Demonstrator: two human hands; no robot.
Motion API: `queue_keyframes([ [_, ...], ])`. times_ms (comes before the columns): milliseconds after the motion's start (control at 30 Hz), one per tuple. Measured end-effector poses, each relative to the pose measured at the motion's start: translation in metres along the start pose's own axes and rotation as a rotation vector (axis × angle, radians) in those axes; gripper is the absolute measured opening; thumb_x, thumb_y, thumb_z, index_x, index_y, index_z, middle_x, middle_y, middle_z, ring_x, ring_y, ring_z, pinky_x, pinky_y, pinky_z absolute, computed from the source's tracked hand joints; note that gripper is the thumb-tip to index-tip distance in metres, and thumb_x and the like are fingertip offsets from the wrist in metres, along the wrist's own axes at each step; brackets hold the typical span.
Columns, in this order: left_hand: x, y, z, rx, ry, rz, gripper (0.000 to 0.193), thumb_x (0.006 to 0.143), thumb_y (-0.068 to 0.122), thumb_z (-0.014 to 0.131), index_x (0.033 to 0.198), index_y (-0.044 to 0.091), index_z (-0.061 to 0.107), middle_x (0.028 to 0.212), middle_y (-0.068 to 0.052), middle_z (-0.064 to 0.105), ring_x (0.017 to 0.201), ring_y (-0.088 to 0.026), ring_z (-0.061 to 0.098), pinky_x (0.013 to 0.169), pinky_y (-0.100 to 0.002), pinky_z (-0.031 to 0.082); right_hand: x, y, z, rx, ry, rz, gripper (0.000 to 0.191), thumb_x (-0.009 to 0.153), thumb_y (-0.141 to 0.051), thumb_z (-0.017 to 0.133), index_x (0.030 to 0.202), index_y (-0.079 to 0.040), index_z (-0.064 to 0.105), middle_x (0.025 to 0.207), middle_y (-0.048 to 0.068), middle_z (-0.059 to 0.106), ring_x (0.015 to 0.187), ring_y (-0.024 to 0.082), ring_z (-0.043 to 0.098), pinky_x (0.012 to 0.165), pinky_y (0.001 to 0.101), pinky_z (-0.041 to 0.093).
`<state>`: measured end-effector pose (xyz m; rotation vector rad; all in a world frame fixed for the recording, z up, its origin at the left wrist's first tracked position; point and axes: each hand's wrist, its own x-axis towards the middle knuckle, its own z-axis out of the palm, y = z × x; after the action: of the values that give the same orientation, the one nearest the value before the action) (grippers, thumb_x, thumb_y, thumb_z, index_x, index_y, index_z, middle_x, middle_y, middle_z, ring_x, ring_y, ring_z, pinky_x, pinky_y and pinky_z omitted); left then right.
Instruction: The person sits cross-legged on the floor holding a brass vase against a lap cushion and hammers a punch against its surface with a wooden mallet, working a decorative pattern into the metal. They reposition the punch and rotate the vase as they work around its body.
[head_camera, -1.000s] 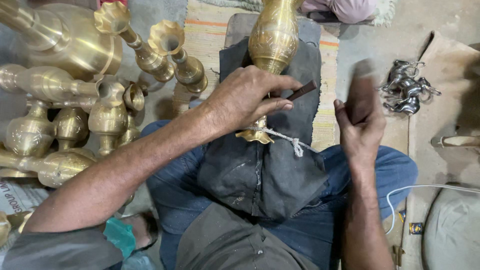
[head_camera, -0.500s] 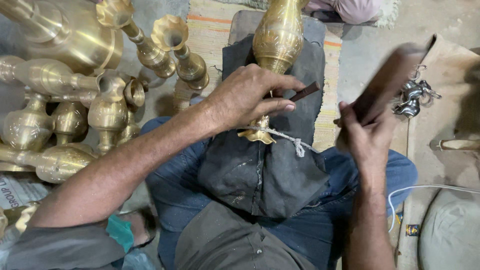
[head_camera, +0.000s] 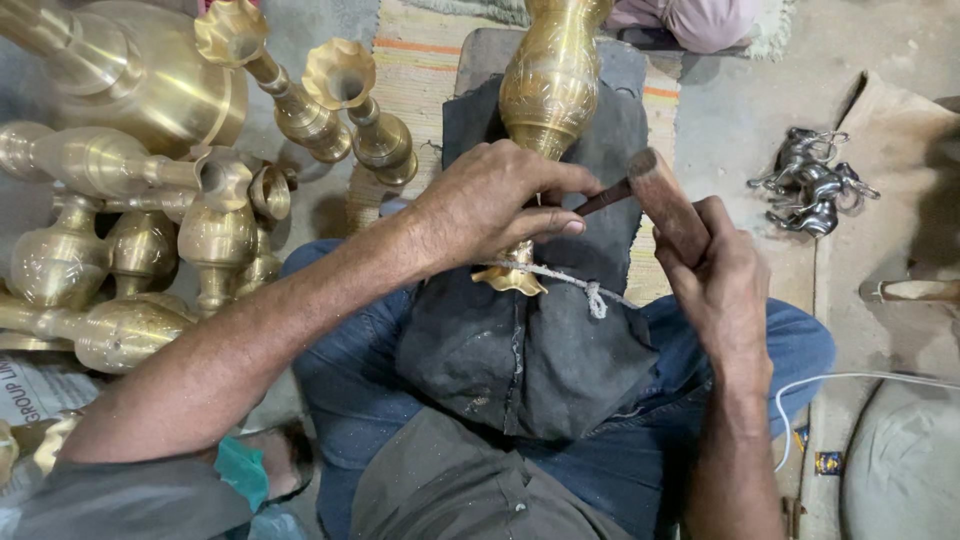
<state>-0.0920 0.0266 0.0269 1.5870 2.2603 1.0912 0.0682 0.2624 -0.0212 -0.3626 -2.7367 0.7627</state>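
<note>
A brass vase (head_camera: 552, 85) lies on a dark cloth (head_camera: 530, 340) across my lap, tied at its flared foot with a white cord (head_camera: 570, 282). My left hand (head_camera: 490, 205) rests over the vase's neck and pinches a thin dark chisel (head_camera: 605, 198), tip against the brass. My right hand (head_camera: 715, 275) grips a wooden mallet (head_camera: 665, 200); the mallet's end meets the chisel's upper end.
Several brass vases and candlestick-like pieces (head_camera: 215, 200) crowd the floor at left. A striped mat (head_camera: 420, 60) lies under the work. A pile of silvery metal fittings (head_camera: 812, 185) sits at right, beside a white cable (head_camera: 860, 380). Another person's pink clothing (head_camera: 700, 20) shows at top.
My right hand raised the mallet up and to the right, then swung it down to the left onto the chisel. The left hand and vase stayed put.
</note>
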Motion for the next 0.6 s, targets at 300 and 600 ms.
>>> queue_keyframes([
  [300,-0.002,0.0,-0.005,-0.06,-0.066,-0.089,0.038,0.093,0.036,0.074,0.127,0.018,0.07,0.088,-0.005,0.077,0.082,-0.022,0.077,0.077,-0.043,0.059,-0.003,0.002,0.008,0.468,0.224,0.091,0.028,0.105,-0.014,0.076,0.117,0.003,0.058,0.1,0.006,0.07,0.091,0.009,0.062,0.08,0.0282,0.052],
  [600,0.001,0.007,-0.006,0.021,-0.062,-0.066,0.036,0.09,0.034,0.076,0.123,0.019,0.072,0.094,-0.007,0.078,0.088,-0.027,0.075,0.08,-0.046,0.057,-0.002,0.015,0.012,0.557,0.053,0.486,0.025,0.098,-0.019,0.077,0.1,0.001,0.063,0.081,0.01,0.069,0.066,0.021,0.062,0.059,0.0344,0.049],
])
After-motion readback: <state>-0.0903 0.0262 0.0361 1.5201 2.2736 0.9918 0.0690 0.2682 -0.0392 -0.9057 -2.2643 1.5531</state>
